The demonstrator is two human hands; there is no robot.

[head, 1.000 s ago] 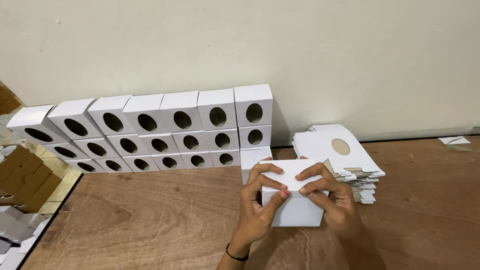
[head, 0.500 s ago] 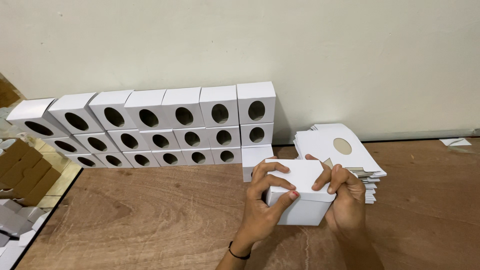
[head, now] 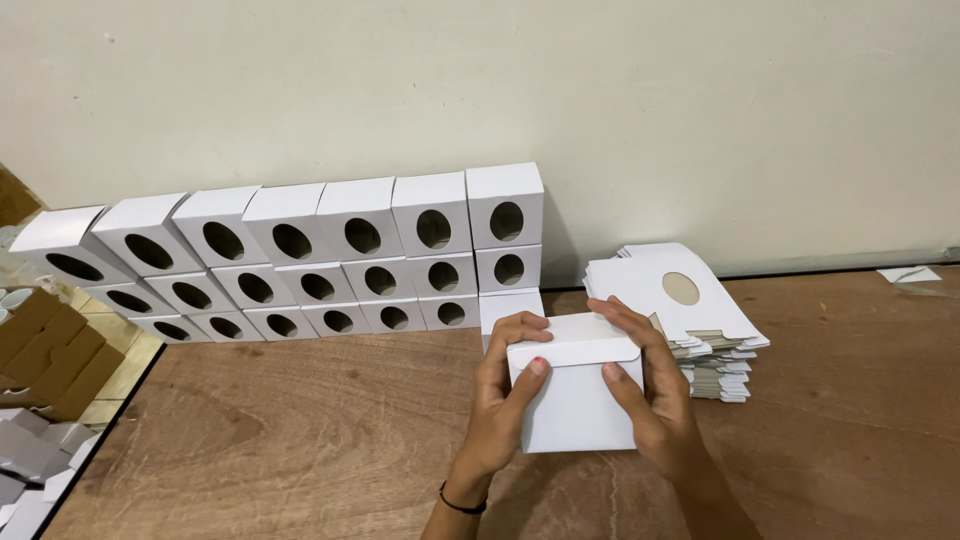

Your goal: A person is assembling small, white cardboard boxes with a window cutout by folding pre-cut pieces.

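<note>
Both my hands hold a small white cardboard box [head: 578, 398] just above the wooden table [head: 300, 440]. My left hand [head: 500, 405] grips its left side, thumb pressed on the closed top flap. My right hand [head: 650, 385] wraps the right side with fingers over the top edge. The box's lid flap is folded down and looks closed. Behind the held box, another white box [head: 505, 303] stands on the table against the stack.
A wall of stacked white boxes with oval holes [head: 330, 255] runs along the back at left, several wide and three high. A pile of flat unfolded box blanks [head: 680, 300] lies right of my hands. Brown cardboard pieces [head: 45, 350] sit beyond the table's left edge.
The box's top flap, still being folded a second ago, is now tucked down, and the box has turned so a plain face shows toward me.
</note>
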